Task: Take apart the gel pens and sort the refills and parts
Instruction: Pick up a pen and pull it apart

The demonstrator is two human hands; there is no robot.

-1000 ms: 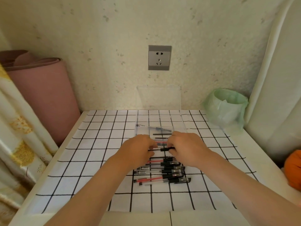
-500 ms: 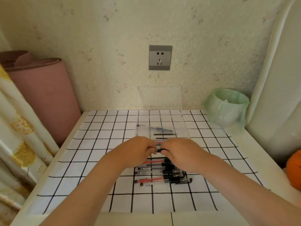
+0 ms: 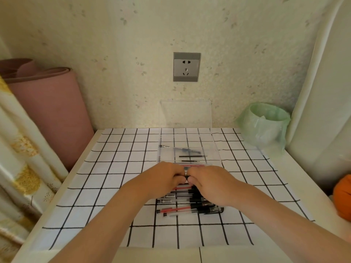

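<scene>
one gel pen [image 3: 186,176] is being pinched between both hands over the middle of the worktop [image 3: 300,183], the left hand [image 3: 165,179] and right hand [image 3: 210,184] each curling round an end. a sudden pull apart is likely risking small parts flying into the pile of pens [image 3: 182,205] just nearer, or knuckles bumping the clear tray [image 3: 212,149] just beyond.

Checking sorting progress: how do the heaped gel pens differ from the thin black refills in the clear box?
The black-capped gel pens are whole; the thin black refills are bare. The pens crowd on the checked cloth; the refills lie apart in the clear plastic box. Both lie crosswise.
</scene>
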